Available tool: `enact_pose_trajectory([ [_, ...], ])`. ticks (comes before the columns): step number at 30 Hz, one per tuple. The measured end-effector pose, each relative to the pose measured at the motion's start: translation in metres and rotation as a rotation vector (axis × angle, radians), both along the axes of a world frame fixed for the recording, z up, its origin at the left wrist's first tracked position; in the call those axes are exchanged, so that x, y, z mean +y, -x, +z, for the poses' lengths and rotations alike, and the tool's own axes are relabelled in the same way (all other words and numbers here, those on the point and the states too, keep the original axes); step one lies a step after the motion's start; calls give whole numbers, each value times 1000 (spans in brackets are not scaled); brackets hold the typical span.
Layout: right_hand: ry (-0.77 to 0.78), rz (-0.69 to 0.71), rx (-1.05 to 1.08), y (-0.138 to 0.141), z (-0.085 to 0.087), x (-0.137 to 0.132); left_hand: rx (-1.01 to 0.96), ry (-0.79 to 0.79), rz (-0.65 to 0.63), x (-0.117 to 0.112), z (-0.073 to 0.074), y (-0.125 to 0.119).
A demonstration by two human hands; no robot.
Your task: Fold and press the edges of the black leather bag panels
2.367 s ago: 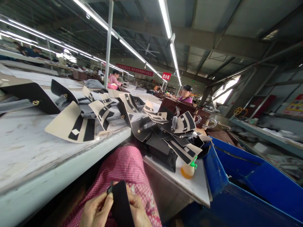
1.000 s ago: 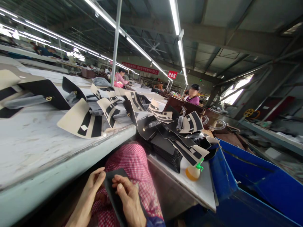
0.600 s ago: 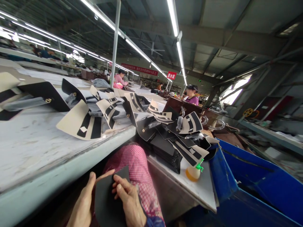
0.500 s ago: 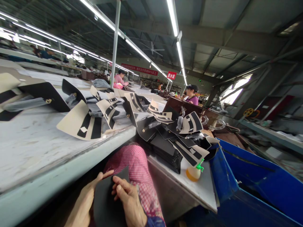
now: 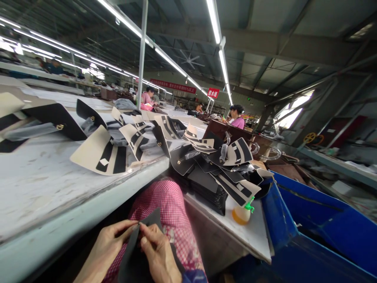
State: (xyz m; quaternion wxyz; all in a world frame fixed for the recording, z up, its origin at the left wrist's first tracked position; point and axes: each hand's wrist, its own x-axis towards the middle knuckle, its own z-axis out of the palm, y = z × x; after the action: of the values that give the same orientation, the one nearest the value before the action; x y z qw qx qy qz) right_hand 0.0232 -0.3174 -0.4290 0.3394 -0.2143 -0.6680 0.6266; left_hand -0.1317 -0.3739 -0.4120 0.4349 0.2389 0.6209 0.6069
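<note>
Since the frame half a second ago, the left hand (image 5: 113, 239) has drawn its outstretched fingers in, so that thumb and forefinger now close at the upper edge of the black panel (image 5: 134, 261). The right hand (image 5: 161, 253) stays low over the panel, fingers curled and nearly closed, its forefinger meeting the left fingertips at that edge. Both appear to grip the panel; whether something tiny sits between the fingertips cannot be told. The panel is matt, thin and pliant, bowed in the hands above pink-and-white checked cloth (image 5: 165, 193).

The handling of this piece looks to be under way, not finished. Beyond the knees, a neat stack of black panels (image 5: 217, 201) sits on a low white surface (image 5: 256, 239); whether those are done or waiting is unclear. Just beside it stands a squat, rounded spray bottle (image 5: 241, 215) with amber liquid and a green nozzle. Curved cream-backed flaps (image 5: 88, 153) with black strips lie across the white bench (image 5: 38, 173) and in a heap over the stack; some black faces carry gold-coloured fittings (image 5: 60, 127) and crinkled clear film (image 5: 38, 130). A blue bin (image 5: 281, 224) flanks the heap. Farther off are stiff brown pieces (image 5: 218, 129) and a co-worker (image 5: 237, 123) in pink.
</note>
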Motion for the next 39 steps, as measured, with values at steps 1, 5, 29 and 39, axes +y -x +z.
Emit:
enact_pose_trajectory([
  [1,-55,-7,-37,0,2,-1,46,-3,0,0,1,1],
  [5,-248,-24,-163,-1,8,-4,187,-19,-14,-1,6,3],
  [29,-552,-6,-200,-14,1,-5,422,-119,-25,-5,-9,-12],
  [39,-670,-37,-238,-16,-7,-8,455,-117,-11,-5,-7,-14],
])
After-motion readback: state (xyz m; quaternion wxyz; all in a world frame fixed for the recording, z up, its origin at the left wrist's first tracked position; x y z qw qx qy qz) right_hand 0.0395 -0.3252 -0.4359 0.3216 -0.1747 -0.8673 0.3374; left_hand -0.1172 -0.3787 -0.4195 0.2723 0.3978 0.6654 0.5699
